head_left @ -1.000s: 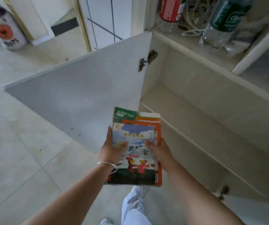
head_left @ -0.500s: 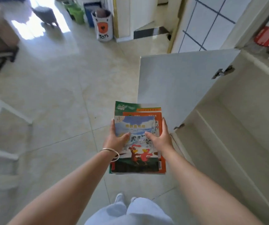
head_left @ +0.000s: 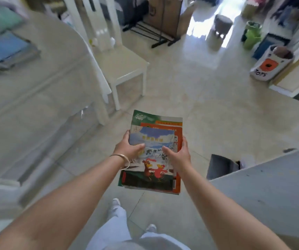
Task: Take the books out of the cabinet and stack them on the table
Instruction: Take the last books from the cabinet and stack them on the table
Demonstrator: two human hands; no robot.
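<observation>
I hold a small pile of thin picture books (head_left: 154, 134) flat in front of me, above the floor. The top one shows a snowy scene and two red birds; an orange and a green cover stick out beneath it. My left hand (head_left: 129, 150), with a bangle at the wrist, grips the pile's left edge. On the right edge sits my right hand (head_left: 178, 154), thumb on the top cover. The white table (head_left: 36, 91) lies to my left, blurred, with a stack of books (head_left: 6, 49) on it. The open cabinet door (head_left: 271, 186) is at the lower right.
A white chair (head_left: 127, 67) stands at the table's end, just ahead and left of the books. A white toy bin (head_left: 269, 64), a green bin (head_left: 252, 34) and a grey stool (head_left: 221, 26) stand farther off on the tiled floor. My feet show below.
My view has swung left, away from the cabinet and toward the table. The cabinet shelves have left the frame. Both hands keep the same grip on the pile of books.
</observation>
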